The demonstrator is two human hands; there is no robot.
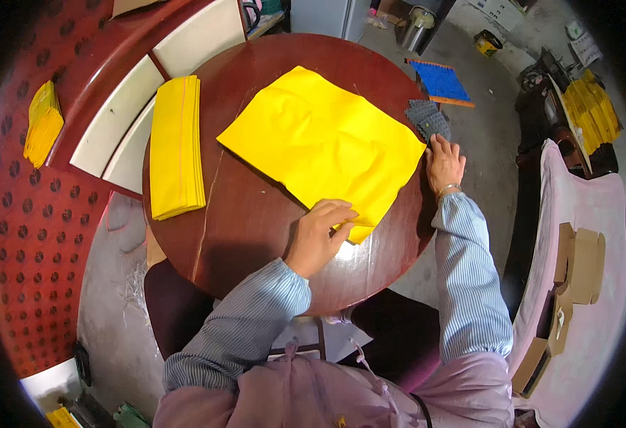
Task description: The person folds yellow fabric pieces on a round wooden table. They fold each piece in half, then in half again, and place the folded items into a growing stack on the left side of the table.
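A yellow sheet (327,135), seemingly cloth, lies spread over the round reddish-brown table (242,242), its surface softly wrinkled. My left hand (320,234) is on the sheet's near corner, fingers bent and thumb drawn in, with a bit of the edge pinched; a small crease shows beside the fingertips. At the sheet's right corner is my right hand (445,165), its fingers slightly apart and holding nothing that I can see. Its fingertips meet the lower end of a grey textured cloth (427,120) at the table's rim.
A folded yellow stack (177,146) lies at the table's left side. Beyond it stands a red bench with cream panels (117,114), bearing another yellow bundle (43,125). On the right, cardboard boxes (566,285) rest on a pink-covered surface. A blue mat (441,82) is beyond the table.
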